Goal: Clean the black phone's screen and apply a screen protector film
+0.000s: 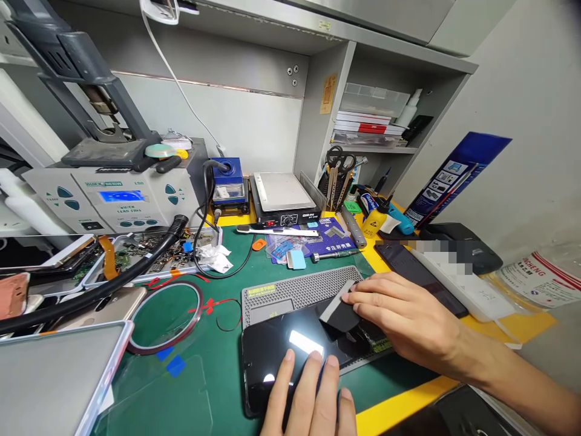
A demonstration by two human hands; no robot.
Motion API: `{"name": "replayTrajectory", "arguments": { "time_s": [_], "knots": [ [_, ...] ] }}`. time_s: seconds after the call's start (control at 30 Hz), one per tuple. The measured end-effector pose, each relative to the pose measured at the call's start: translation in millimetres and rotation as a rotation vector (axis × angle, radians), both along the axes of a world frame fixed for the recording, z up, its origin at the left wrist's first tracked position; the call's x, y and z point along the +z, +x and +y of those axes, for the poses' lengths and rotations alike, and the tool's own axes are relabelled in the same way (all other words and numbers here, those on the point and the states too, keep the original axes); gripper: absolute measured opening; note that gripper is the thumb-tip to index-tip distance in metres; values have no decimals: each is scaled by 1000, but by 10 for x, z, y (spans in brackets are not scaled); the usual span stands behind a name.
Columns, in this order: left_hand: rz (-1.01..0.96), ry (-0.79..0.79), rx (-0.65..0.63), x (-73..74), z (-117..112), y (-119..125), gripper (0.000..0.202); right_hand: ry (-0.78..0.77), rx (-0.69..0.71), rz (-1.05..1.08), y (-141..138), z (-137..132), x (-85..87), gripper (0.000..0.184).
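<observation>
A black glossy phone (267, 345) lies screen up across a grey perforated mat (313, 280), with a bright light reflected in its glass. My left hand (313, 399) rests on the near part of the screen, fingers apart and holding nothing. Pinched in the fingers of my right hand (403, 318) is a flat black squeegee (342, 315) with a light grey edge strip. The squeegee is over the phone's far right part, which my right hand partly covers.
A hot-air station (118, 200) with a black hose (113, 281) stands left, near a tray of circuit boards (158, 249). A tape roll (166, 315) lies left of the mat. Behind are a screwdriver (338, 254), a toothbrush (276, 231) and a yellow bottle (376, 223).
</observation>
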State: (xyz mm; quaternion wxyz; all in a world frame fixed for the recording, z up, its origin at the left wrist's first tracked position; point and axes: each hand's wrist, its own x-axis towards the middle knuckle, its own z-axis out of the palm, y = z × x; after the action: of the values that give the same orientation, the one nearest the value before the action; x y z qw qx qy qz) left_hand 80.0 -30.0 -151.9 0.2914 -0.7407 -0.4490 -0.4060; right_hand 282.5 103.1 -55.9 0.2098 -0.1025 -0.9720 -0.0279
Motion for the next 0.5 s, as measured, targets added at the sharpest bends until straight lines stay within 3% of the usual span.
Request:
{"name": "replayTrajectory", "arguments": {
  "time_s": [0.17, 0.5],
  "knots": [
    [-250, 118, 78, -132, 62, 250, 13, 41, 22, -18, -137, -4, 38, 30],
    [-233, 96, 65, -171, 55, 275, 11, 58, 7, -28, -82, -6, 48, 32]
  ]
}}
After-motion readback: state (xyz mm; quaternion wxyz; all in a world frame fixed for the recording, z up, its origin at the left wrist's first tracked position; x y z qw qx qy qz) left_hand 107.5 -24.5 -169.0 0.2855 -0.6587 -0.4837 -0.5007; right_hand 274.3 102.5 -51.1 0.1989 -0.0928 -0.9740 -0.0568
